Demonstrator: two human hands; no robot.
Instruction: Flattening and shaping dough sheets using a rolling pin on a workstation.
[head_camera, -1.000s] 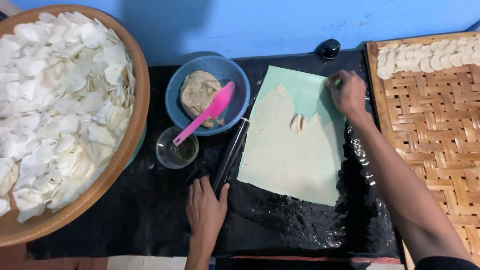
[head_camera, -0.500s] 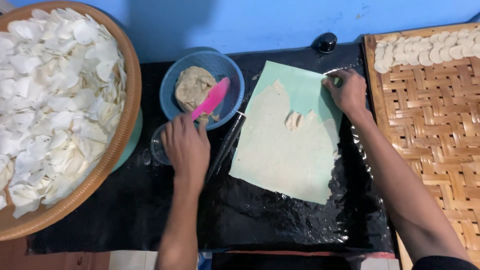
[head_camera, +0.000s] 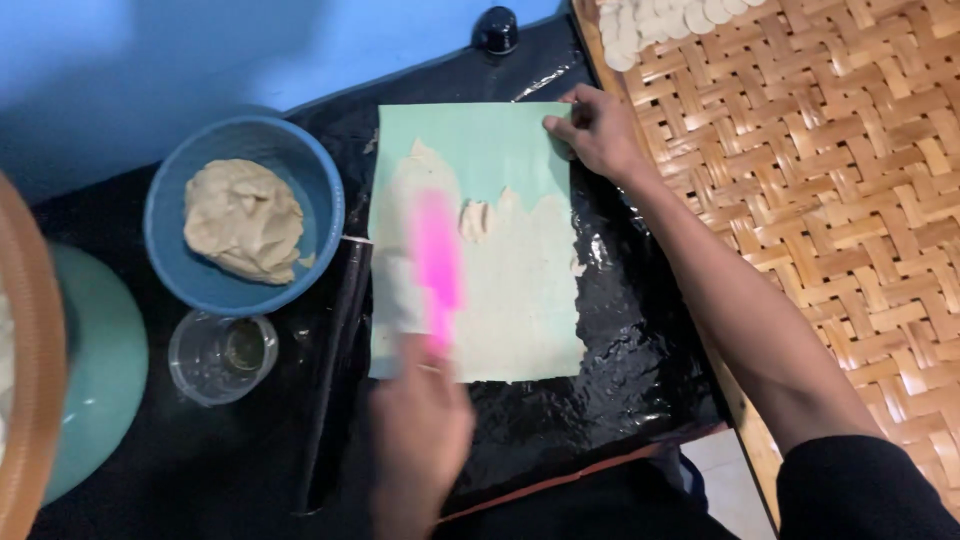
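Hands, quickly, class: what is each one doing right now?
Left hand: closed on the pink plastic spatula, blurred.
Right hand: fingers pressing the top right corner of the pale green rectangular sheet, holding nothing.

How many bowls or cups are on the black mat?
2. A blue bowl with a lump of dough sits left of the green sheet; a small clear glass cup stands just below it. Others may lie outside the frame.

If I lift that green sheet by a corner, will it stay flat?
Probably not: the green sheet looks thin, so it would likely droop. The dough spread over it adds weight. The right hand pins its corner, suggesting it slides easily.
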